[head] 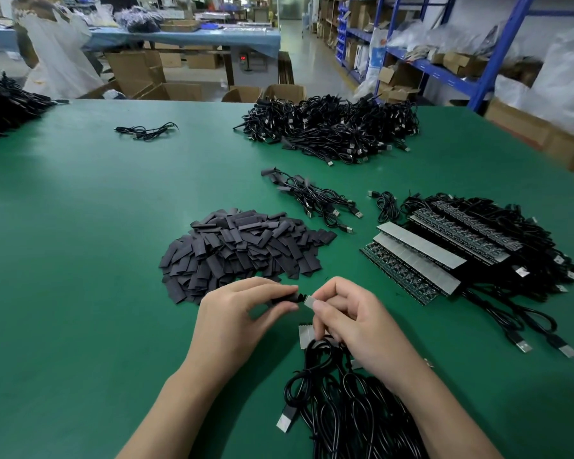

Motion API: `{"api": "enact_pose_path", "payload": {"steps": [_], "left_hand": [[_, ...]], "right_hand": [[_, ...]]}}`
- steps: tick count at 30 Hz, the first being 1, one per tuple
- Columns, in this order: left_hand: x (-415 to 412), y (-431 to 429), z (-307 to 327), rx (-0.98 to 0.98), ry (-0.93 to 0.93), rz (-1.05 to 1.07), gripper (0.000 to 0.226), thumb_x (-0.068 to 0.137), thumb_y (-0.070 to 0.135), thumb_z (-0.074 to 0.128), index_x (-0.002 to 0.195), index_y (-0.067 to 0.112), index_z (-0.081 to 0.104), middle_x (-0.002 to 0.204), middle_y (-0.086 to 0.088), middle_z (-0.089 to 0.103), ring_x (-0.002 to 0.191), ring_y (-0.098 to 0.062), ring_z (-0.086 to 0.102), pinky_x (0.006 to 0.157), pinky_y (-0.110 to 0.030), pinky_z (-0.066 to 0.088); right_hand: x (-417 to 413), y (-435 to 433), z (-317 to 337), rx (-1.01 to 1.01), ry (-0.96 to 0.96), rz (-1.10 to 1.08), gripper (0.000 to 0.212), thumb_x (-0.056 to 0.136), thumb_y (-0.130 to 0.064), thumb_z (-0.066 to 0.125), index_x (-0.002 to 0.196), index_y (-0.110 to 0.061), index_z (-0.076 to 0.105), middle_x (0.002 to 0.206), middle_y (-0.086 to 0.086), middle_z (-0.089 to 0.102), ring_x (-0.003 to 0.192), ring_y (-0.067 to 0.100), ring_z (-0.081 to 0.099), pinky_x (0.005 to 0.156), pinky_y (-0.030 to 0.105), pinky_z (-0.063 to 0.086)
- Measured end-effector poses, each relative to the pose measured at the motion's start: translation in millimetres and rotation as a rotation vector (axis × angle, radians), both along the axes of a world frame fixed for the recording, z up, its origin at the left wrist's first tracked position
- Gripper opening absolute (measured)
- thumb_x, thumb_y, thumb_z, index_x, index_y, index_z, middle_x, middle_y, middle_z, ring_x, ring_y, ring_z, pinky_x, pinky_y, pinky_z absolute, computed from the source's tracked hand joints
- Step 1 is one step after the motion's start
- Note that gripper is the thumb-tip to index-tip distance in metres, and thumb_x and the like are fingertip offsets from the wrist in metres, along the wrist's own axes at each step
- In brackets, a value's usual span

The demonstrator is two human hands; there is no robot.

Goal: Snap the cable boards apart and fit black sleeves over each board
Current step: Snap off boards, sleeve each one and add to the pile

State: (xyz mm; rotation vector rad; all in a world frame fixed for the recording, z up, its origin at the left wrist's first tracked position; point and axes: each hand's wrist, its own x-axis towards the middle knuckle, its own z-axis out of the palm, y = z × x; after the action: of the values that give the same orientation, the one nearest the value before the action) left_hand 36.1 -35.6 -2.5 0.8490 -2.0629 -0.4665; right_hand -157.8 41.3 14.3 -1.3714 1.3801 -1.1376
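The fingers (272, 287) of the left hand (242, 316) are clamped on a black sleeve (283, 298), pinched between thumb and forefinger. Its end lies right against a small grey board (308, 301), which the right hand (348, 321) pinches the same way. A second board piece (305, 334) shows under the right hand, above a bundle of black cables (345, 412) trailing towards the person. Just beyond the hands a heap of loose sleeves (242, 250) lies on the green surface (80, 226). To the right, unsnapped board panels (421, 256) lie stacked over more cables. Farther back sits a large cable pile (332, 127).
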Motion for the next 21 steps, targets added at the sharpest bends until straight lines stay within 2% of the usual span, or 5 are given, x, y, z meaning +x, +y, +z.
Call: {"api": "enact_pose_path", "payload": {"steps": [7, 12, 16, 21], "left_hand": [[0.6, -1.6, -1.3, -0.074, -0.065, 0.005, 0.025, 0.086, 0.044, 0.074, 0.103, 0.028, 0.082, 0.099, 0.018, 0.075, 0.09, 0.002, 0.069, 0.078, -0.027, 0.06], [0.9, -2.6, -2.7, -0.171, -0.132, 0.006, 0.022, 0.089, 0.042, 0.073, 0.106, 0.029, 0.082, 0.101, 0.017, 0.074, 0.091, 0.0, 0.068, 0.078, -0.023, 0.057], [1.3, -5.7, -4.5, -0.232, -0.176, -0.033, 0.021, 0.092, 0.038, 0.074, 0.108, 0.027, 0.081, 0.102, 0.015, 0.074, 0.092, -0.005, 0.069, 0.078, -0.026, 0.058], [1.3, -8.7, -5.3, -0.237, -0.21, -0.09, 0.021, 0.094, 0.034, 0.074, 0.112, 0.024, 0.079, 0.104, 0.013, 0.073, 0.092, -0.007, 0.067, 0.08, -0.024, 0.056]], "right_hand": [[-0.4, -1.1, -3.5, 0.007, 0.006, -0.017, 0.008, 0.098, -0.032, 0.062, 0.09, -0.032, 0.064, 0.073, 0.004, 0.075, 0.059, 0.02, 0.043, 0.064, 0.039, 0.041], [-1.7, -1.3, -6.6, 0.012, 0.048, -0.012, 0.007, 0.097, -0.033, 0.062, 0.09, -0.034, 0.065, 0.071, 0.003, 0.075, 0.056, 0.006, 0.05, 0.066, 0.031, 0.042], [-1.1, -1.8, -6.9, 0.017, 0.051, -0.007, 0.006, 0.093, -0.042, 0.062, 0.09, -0.037, 0.061, 0.072, 0.001, 0.076, 0.055, 0.005, 0.05, 0.064, 0.024, 0.042], [-1.4, -2.6, -7.1, 0.028, 0.047, -0.009, 0.018, 0.086, -0.054, 0.062, 0.086, -0.039, 0.053, 0.073, 0.003, 0.076, 0.056, 0.016, 0.047, 0.06, 0.034, 0.042]]}}
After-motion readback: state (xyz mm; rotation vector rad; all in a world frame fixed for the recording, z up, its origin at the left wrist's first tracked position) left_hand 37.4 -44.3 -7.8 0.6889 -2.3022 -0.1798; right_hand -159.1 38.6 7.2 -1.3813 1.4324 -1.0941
